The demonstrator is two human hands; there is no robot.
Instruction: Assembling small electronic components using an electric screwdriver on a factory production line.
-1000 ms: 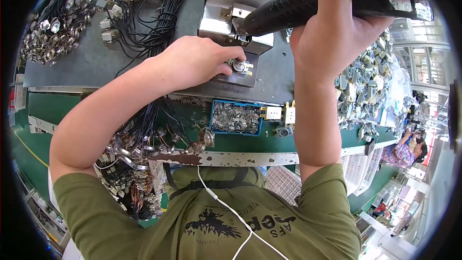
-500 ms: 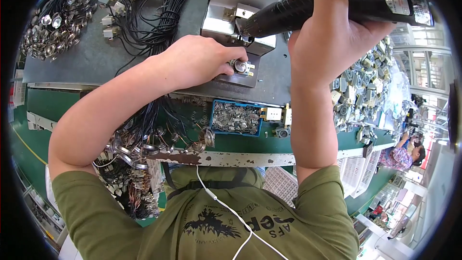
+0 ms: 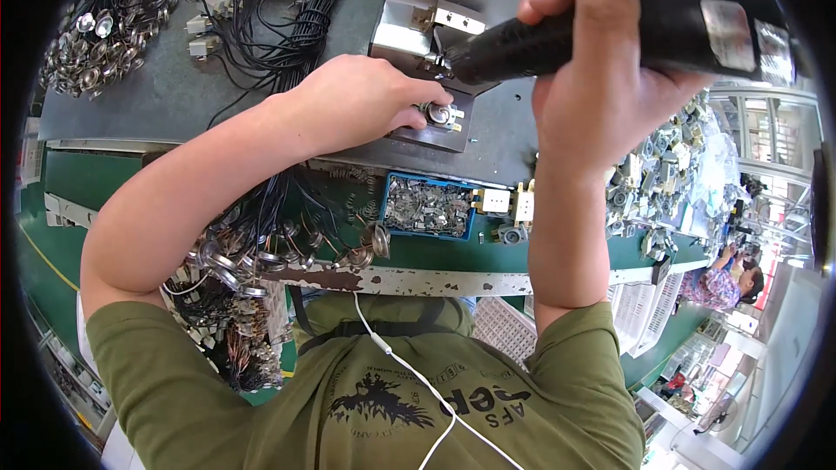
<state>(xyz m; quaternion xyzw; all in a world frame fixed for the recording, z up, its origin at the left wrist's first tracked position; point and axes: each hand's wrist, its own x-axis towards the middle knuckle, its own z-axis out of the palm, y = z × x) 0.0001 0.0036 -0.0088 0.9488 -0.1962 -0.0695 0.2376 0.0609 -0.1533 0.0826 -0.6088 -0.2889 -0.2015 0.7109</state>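
Note:
With my right hand (image 3: pixel 596 78) wrapped round it, a thick black power screwdriver (image 3: pixel 540 39) lies almost level and points left. Its front end is at a metal bracket fixture (image 3: pixel 460 17), close to a small bright fitting; exact contact cannot be made out. My left hand (image 3: pixel 370 100) pinches a small round metal part with brass-coloured terminals (image 3: pixel 441 115) between thumb and fingers. This part rests on a dark metal block (image 3: pixel 440 137), just nearer to me than the fixture. The fingertips cover some of it.
A blue tray (image 3: pixel 385 209) of small metal clips stands nearer to me, beside white sockets (image 3: pixel 495 201). Bundled black cables (image 3: pixel 300 48) and round metal caps (image 3: pixel 91 43) lie left. Many grey parts (image 3: pixel 644 165) are heaped right. A person (image 3: pixel 723 283) sits far right.
My right hand and the power screwdriver have come slightly lower and to the right. My left hand keeps its pinch on the round part. The whole view has shifted a little.

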